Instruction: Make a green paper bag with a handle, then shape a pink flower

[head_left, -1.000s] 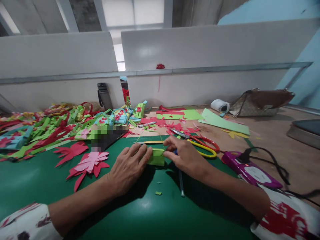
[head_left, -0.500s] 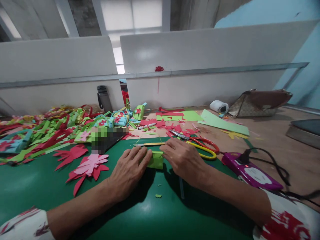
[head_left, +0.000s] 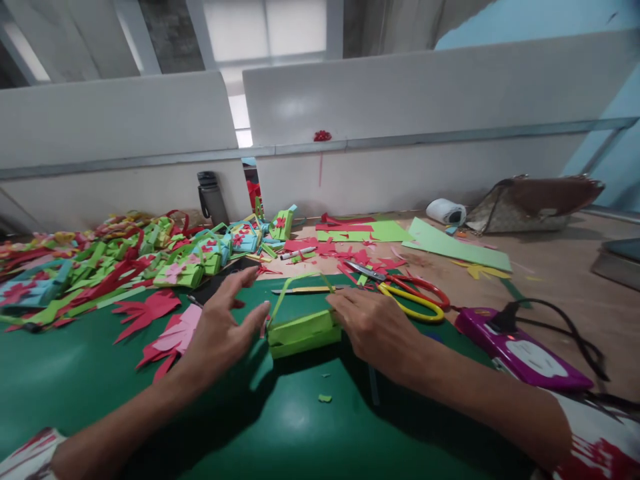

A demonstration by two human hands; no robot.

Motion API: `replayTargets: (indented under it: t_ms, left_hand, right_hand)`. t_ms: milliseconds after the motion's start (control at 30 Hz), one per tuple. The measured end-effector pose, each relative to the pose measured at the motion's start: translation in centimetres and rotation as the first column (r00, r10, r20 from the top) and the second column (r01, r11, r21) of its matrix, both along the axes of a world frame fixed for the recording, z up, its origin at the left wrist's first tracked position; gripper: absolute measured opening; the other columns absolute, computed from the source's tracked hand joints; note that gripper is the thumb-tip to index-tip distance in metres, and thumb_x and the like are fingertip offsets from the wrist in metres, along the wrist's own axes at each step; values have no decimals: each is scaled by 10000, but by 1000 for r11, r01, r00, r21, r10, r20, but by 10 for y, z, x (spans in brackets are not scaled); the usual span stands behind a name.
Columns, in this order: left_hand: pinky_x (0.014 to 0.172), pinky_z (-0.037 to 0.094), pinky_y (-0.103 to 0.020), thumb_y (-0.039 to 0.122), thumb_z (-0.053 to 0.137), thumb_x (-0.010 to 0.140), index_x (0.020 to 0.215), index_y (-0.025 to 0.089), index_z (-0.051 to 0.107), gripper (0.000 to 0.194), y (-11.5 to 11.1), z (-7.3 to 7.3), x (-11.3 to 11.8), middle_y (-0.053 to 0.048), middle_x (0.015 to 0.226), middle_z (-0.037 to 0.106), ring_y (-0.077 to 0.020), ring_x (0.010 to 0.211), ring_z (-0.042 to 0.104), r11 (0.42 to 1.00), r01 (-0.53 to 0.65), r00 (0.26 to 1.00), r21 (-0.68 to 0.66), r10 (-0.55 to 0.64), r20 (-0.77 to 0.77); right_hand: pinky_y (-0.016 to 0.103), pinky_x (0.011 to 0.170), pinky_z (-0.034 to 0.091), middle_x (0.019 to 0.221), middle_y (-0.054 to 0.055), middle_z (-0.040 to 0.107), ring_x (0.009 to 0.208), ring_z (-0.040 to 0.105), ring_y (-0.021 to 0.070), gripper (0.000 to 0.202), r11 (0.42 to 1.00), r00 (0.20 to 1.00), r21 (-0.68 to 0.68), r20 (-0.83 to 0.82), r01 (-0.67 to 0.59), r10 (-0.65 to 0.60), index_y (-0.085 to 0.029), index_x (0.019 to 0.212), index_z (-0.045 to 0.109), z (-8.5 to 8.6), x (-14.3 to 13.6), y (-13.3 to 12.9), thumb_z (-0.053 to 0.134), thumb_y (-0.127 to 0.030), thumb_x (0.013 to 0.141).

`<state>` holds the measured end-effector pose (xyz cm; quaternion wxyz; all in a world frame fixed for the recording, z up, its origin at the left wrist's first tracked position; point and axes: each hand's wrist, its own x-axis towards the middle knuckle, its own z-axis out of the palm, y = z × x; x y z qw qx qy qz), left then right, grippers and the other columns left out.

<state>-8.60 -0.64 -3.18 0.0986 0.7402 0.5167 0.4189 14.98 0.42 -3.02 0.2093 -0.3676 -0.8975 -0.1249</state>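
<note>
A small green paper box [head_left: 304, 333] with a thin arched green handle sits on the green mat [head_left: 300, 440]. My right hand [head_left: 375, 327] has its fingers closed on the box's right end. My left hand [head_left: 225, 327] is apart from the box on its left, thumb and fingers spread, holding nothing. Behind the box lies a narrow yellowish cutter [head_left: 305, 290]. Pink and red paper flowers [head_left: 180, 330] lie partly behind my left hand.
Scissors with red and yellow handles [head_left: 410, 310] lie beyond my right hand. A purple power strip [head_left: 523, 350] with a cable is at the right. Paper pieces and small paper bags [head_left: 115, 260] heap at the left. A bottle [head_left: 213, 197] stands behind.
My left hand has let go of the green box and moved left, opening its fingers. More of the box and its handle now show. My right hand stays at its right end.
</note>
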Motion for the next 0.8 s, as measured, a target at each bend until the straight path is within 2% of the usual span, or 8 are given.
replayTargets:
  t_ms: [67,133,233,333,433,533,700,800]
  left_hand:
    - [804,503,-409,354,497,830,1244,172,427,458,4,3,-4,-139,1176,570,-263,1072,549,938,136,968,-319,-58,243]
    - [837,489,-408,352,517,814,1260,183,422,487,6,2,-7,-135,1184,578,-261,1081,553,810,336,908,-481,-144,393]
    - [916,439,-397,277,606,743,1303,232,386,603,4,2,-8,-98,1285,514,-255,1149,504,641,535,833,-551,-293,469]
    - [962,397,-370,231,595,751,1306,245,397,589,0,4,-10,-65,1348,454,-238,1175,479,558,607,789,-566,-337,514]
    - [991,359,-324,185,547,780,1274,234,454,505,0,6,-10,-39,1322,488,-206,1185,468,555,600,791,-577,-301,532]
    - [951,385,-291,172,535,787,1233,238,510,451,0,5,-7,-24,1266,541,-184,1100,532,561,578,804,-593,-268,531]
    - [820,443,-270,282,595,764,1175,173,568,426,-2,4,1,-73,1111,629,-191,946,591,591,482,859,-647,-173,482]
    - [739,446,-245,324,586,766,1149,163,589,416,-4,4,2,-68,999,661,-170,843,590,630,430,883,-647,-142,448]
  right_hand:
    - [315,708,481,895,140,656,829,610,212,208,1000,998,31,-66,-2,4,-87,910,605,-4,1,1,434,-46,797]
    - [327,707,493,932,143,659,830,623,221,184,999,993,24,-110,34,-31,-97,942,599,-6,2,1,473,-95,809]
    - [346,707,508,934,137,669,822,640,238,186,997,986,-1,-149,76,-75,-112,963,597,-7,4,1,529,-133,791]
    - [362,702,519,933,148,673,831,646,256,201,999,987,7,-156,48,-47,-99,977,598,-7,4,1,516,-122,795]
    - [373,702,526,940,156,673,850,646,268,227,1000,987,16,-158,11,-8,-80,1009,590,-7,5,2,494,-110,805]
    - [383,720,528,947,157,672,886,640,277,246,1000,987,-7,-162,-13,12,-72,1030,579,-7,6,3,482,-99,805]
    - [364,754,517,1000,136,656,916,628,248,320,994,987,-89,-152,-61,47,-89,1090,540,-6,6,2,440,-42,790]
    - [359,741,510,1001,117,650,894,624,241,318,989,983,-130,-180,-64,40,-109,1088,535,-6,5,1,492,-67,775]
